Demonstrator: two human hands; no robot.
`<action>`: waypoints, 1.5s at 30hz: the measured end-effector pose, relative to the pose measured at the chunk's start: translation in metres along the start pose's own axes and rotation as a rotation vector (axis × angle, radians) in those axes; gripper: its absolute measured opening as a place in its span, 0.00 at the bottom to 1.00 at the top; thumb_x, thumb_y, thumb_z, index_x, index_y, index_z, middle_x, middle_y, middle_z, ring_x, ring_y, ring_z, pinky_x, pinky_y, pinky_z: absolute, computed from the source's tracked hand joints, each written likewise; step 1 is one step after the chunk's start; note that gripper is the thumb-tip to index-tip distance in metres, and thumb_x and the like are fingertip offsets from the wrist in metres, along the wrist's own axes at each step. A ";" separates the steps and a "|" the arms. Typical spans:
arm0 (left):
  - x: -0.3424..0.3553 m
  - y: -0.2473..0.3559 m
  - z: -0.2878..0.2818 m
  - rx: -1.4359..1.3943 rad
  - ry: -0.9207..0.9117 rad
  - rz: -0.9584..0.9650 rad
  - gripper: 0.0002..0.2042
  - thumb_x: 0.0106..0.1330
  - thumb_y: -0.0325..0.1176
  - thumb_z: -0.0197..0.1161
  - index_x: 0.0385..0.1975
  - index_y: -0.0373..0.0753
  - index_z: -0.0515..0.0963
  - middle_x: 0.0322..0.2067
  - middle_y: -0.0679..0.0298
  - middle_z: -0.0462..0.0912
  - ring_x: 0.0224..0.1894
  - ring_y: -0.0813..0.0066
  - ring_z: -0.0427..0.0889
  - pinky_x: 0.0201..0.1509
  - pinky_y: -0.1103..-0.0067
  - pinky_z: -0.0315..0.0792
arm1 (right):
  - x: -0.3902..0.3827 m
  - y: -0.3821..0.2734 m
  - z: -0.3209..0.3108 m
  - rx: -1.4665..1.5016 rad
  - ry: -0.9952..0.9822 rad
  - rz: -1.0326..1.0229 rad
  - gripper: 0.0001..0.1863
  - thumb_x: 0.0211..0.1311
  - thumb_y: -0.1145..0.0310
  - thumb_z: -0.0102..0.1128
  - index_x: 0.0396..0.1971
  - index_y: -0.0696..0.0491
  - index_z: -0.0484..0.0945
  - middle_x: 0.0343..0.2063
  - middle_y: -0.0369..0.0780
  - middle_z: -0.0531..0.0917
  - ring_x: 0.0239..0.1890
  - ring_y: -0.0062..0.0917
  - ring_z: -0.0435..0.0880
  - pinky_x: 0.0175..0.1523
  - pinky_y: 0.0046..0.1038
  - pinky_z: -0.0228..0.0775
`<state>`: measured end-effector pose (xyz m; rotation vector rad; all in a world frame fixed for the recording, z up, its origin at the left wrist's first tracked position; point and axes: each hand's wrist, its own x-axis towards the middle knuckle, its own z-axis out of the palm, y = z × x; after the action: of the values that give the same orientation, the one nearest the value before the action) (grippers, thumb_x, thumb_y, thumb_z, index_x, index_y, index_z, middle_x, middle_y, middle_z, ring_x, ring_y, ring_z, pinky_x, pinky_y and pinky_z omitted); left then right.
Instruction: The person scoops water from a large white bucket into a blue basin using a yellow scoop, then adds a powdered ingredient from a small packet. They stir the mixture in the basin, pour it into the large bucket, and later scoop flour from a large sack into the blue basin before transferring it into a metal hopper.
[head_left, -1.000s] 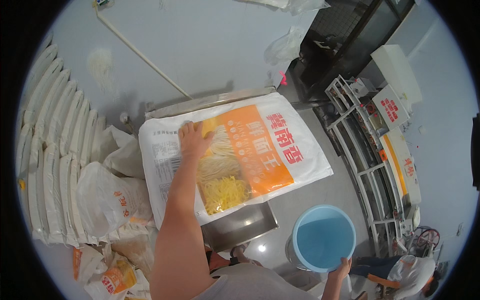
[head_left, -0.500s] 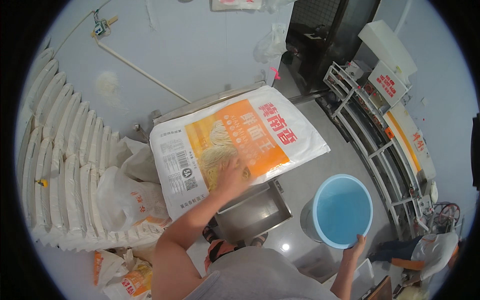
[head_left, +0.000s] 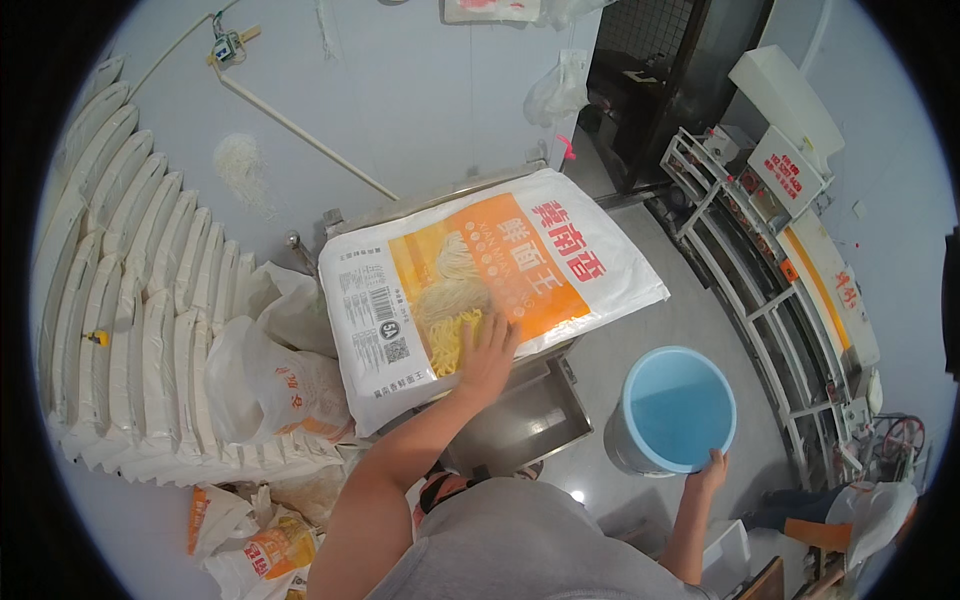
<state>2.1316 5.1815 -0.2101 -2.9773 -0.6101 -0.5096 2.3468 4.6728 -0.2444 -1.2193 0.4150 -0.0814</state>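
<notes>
Sack [head_left: 490,280] of white and orange plastic, large and flat, lies tilted across a steel machine top [head_left: 440,205] in the middle of the scene, its printed face up and a picture of yellow noodles on it. Its near-left corner hangs past the metal edge toward the floor, and its right corner juts out over open grey floor [head_left: 680,320]. Left hand [head_left: 488,350] presses flat on the sack's near edge, fingers [head_left: 500,328] spread wide and laid on the surface, gripping nothing. Just below the sack's near edge sits an open steel tray [head_left: 520,420], partly covered by the sack and the forearm. Right hand [head_left: 712,470] is at the near rim of a light blue bucket [head_left: 672,410] that stands on the floor to the right, well apart from the sack; the fingers curl over the rim, holding it. Between bucket and sack there is a strip of bare floor. To the left, rows of white filled bags [head_left: 120,300] stand packed along the wall, with loose crumpled bags [head_left: 270,370] just beside the sack's left edge, so that side is crowded. On the far right runs a long metal-framed machine [head_left: 780,260], with a lane of floor between it and the sack.
</notes>
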 end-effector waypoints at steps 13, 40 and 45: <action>0.037 -0.003 -0.001 -0.182 0.168 -0.053 0.16 0.63 0.33 0.67 0.51 0.42 0.82 0.53 0.61 0.81 0.60 0.57 0.78 0.60 0.52 0.71 | 0.003 0.000 -0.029 -0.169 -0.079 -0.016 0.36 0.61 0.80 0.57 0.73 0.62 0.68 0.57 0.48 0.82 0.57 0.39 0.84 0.63 0.40 0.77; 0.100 -0.148 -0.041 -1.510 0.435 -0.853 0.23 0.80 0.42 0.63 0.63 0.29 0.81 0.53 0.56 0.89 0.53 0.71 0.85 0.61 0.75 0.75 | -0.071 -0.224 0.334 -0.866 -0.746 -0.721 0.29 0.68 0.79 0.60 0.70 0.62 0.76 0.57 0.48 0.87 0.50 0.25 0.87 0.57 0.27 0.79; 0.088 -0.170 -0.094 -1.538 0.601 -0.866 0.20 0.81 0.41 0.61 0.58 0.28 0.84 0.47 0.58 0.90 0.47 0.74 0.84 0.54 0.74 0.76 | -0.090 -0.250 0.424 -1.151 -0.766 -0.891 0.27 0.68 0.71 0.62 0.67 0.57 0.80 0.53 0.48 0.90 0.52 0.32 0.90 0.59 0.33 0.79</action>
<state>2.1127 5.3592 -0.0933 -2.7882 -2.1000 -2.8564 2.4531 4.9894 0.1285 -2.3481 -0.9193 -0.1323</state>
